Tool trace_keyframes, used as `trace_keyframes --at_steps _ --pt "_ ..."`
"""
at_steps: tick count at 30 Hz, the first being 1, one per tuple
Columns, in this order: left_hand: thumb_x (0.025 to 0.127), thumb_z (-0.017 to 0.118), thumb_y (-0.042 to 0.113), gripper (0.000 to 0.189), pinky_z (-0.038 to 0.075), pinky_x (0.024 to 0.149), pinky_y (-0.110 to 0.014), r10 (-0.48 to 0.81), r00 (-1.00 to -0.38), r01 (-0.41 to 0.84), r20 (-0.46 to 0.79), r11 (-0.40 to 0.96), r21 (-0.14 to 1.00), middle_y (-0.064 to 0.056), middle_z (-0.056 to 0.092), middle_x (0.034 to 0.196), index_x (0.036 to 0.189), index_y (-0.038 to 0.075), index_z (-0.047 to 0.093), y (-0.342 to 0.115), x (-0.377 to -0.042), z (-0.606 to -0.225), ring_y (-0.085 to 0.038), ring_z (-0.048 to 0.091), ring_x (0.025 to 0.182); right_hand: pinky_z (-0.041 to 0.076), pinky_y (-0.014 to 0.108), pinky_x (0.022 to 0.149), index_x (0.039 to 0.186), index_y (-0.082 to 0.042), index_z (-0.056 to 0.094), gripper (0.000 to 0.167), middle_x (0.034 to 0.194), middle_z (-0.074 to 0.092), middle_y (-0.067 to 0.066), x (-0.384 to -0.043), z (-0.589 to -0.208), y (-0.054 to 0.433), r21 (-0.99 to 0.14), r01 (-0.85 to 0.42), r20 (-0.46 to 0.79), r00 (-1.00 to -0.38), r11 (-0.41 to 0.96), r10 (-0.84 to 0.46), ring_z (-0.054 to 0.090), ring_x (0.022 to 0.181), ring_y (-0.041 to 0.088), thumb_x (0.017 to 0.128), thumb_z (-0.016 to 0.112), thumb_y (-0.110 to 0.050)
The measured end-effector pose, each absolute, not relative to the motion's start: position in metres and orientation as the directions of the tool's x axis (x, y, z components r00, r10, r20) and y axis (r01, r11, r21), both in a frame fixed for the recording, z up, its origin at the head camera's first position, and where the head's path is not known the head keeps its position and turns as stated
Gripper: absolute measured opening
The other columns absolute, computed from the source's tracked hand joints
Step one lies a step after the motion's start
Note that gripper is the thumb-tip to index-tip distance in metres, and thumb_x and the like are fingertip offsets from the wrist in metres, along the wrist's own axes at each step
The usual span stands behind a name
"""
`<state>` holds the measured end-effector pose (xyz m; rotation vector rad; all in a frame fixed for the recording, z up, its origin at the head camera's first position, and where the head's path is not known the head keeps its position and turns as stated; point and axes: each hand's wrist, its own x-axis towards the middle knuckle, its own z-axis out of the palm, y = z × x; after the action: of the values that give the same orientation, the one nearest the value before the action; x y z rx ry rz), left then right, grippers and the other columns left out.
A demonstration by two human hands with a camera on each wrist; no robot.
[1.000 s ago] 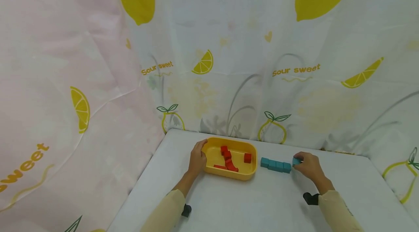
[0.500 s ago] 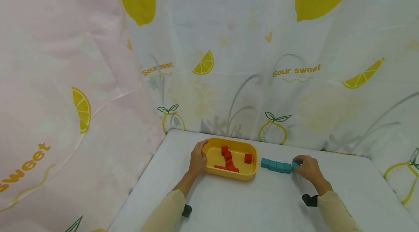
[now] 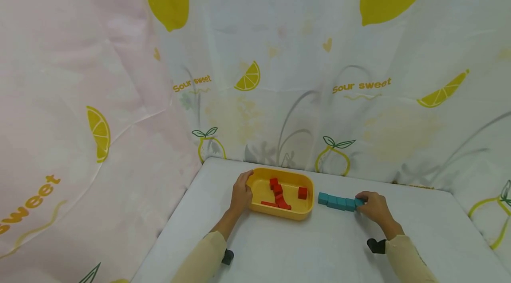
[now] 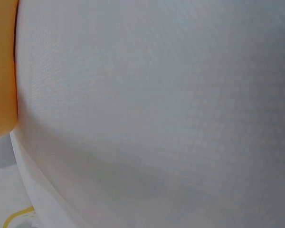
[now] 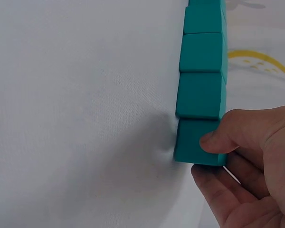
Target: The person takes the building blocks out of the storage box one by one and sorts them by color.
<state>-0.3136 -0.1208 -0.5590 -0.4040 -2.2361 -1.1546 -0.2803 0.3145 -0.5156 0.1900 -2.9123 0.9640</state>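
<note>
A yellow plastic tray (image 3: 281, 214) stands on the white table, with several red blocks (image 3: 278, 190) inside. My left hand (image 3: 241, 194) holds the tray by its left end. To the right of the tray, several teal blocks (image 3: 336, 202) form a row. My right hand (image 3: 375, 207) pinches the rightmost teal block (image 5: 190, 142), which sits against its neighbour in the row. In the right wrist view, my thumb lies on that block's face and other fingers are at its end. The left wrist view catches only the tray's wall (image 4: 2, 71) and a sliver of fingertip.
A white cloth covers the table (image 3: 295, 247). Lemon-printed curtains (image 3: 271, 110) hang behind the table and along its left side. A single red cube (image 3: 302, 193) lies apart from the other red pieces, near the tray's right end.
My right hand has moved left with its teal block, closing the gap to the row. The left hand and the tray have stayed in place.
</note>
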Motion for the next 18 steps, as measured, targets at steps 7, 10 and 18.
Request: trace_keyframes --at_steps 7,10,18 --pt "0.078 0.04 -0.023 0.053 0.044 0.102 -0.043 0.0 -0.786 0.505 0.619 0.578 0.641 -0.02 0.06 0.12 0.127 -0.009 0.056 -0.1217 -0.3132 -0.5608 -0.032 0.057 0.117 0.052 0.055 0.081 0.103 0.01 0.068 0.032 0.101 0.067 0.024 -0.2807 -0.5195 0.3147 -0.59 -0.124 0.081 -0.992 0.798 -0.095 0.061 0.094 0.039 0.073 0.067 0.0" --pt "0.078 0.04 -0.023 0.054 0.045 0.102 -0.044 0.001 -0.781 0.511 0.625 0.576 0.637 -0.019 0.06 0.12 0.127 -0.009 0.056 -0.1218 -0.3135 -0.5613 -0.032 0.057 0.117 0.052 0.056 0.082 0.104 0.01 0.067 0.032 0.103 0.067 0.025 -0.2808 -0.5206 0.3145 -0.603 -0.115 0.073 -0.993 0.79 -0.089 0.06 0.097 0.041 0.074 0.067 0.0" --pt "0.078 0.04 -0.023 0.054 0.045 0.101 -0.044 0.003 -0.771 0.522 0.637 0.575 0.63 -0.018 0.06 0.121 0.127 -0.008 0.056 -0.1212 -0.3159 -0.5624 -0.032 0.056 0.117 0.049 0.059 0.087 0.11 0.011 0.065 0.037 0.109 0.065 0.029 -0.2836 -0.5206 0.3119 -0.598 -0.095 0.048 -0.995 0.796 -0.083 0.058 0.103 0.045 0.075 0.068 0.0"
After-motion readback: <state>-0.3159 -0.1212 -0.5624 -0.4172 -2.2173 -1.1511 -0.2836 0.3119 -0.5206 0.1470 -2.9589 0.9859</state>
